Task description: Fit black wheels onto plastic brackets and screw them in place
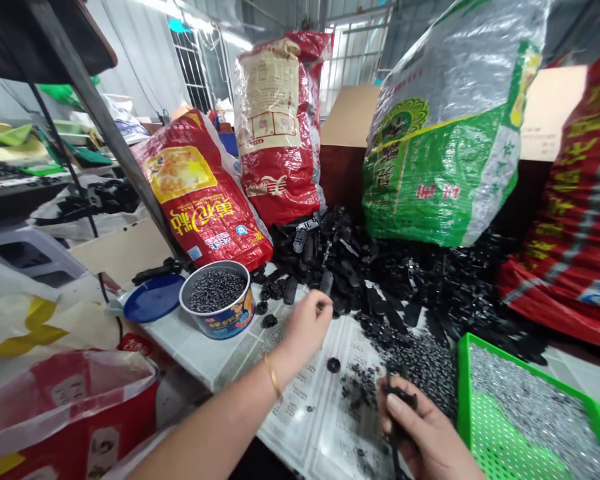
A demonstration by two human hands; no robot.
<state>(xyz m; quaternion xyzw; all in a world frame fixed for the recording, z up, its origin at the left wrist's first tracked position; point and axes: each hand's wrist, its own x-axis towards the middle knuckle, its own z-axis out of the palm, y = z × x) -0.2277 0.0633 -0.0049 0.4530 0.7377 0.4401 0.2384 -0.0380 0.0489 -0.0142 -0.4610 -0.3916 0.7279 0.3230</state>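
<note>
Head view: red-lettered green sack (440, 167)

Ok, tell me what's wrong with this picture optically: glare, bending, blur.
Head view: daylight from the barred window blows out the top; glare streaks the shiny green sack; wide-angle bending tilts the sacks and the metal post outward at the edges; the right hand and left hand look slightly soft; the pile of black plastic parts merges into one dark mass.

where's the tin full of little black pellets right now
In the head view the tin stands left of centre on the table, just right of the blue lid, in front of the leaning red bag, left of the left hand.
</note>
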